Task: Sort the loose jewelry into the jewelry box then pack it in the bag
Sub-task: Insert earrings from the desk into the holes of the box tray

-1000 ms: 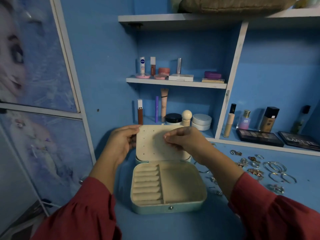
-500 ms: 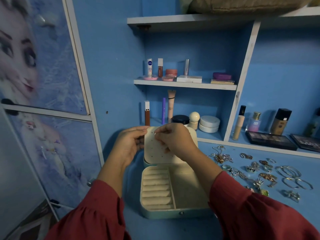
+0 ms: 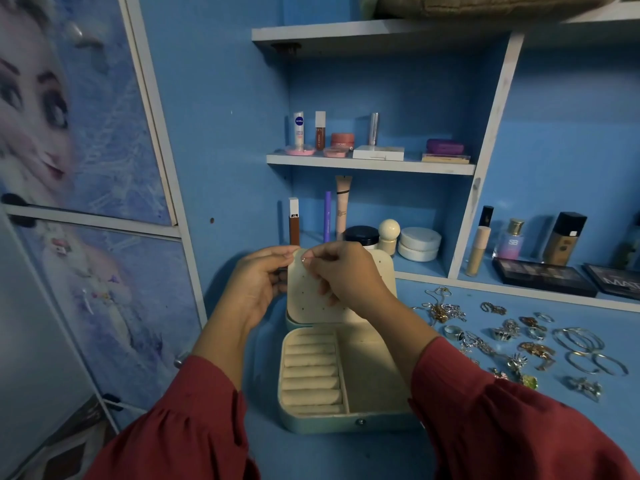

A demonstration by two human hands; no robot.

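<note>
the jewelry box (image 3: pixel 346 415) is sitting open on the blue desk (image 3: pixel 519 306) directly below both hands, its cream earring panel (image 3: pixel 308 299) standing upright in the lid between them. the loose jewelry (image 3: pixel 512 341) is lying scattered to the right of the right hand, well apart from the box; no bag is showing.

the step in hand looks like fixing a small stud into a hole near the panel's top left corner. to do it well, the panel probably wants steadying from behind while the post is going straight into one hole, not at a slant, and the back is likely needing fitting from the far side.

the left hand (image 3: pixel 258 282) is curling round the panel's left edge, fingers behind, thumb near the top corner. the right hand (image 3: pixel 341 275) is pinching closed at the fingertips (image 3: pixel 308 259) against the panel's upper left, apparently on something tiny and pale; what exactly it is holding i cannot tell.
</note>
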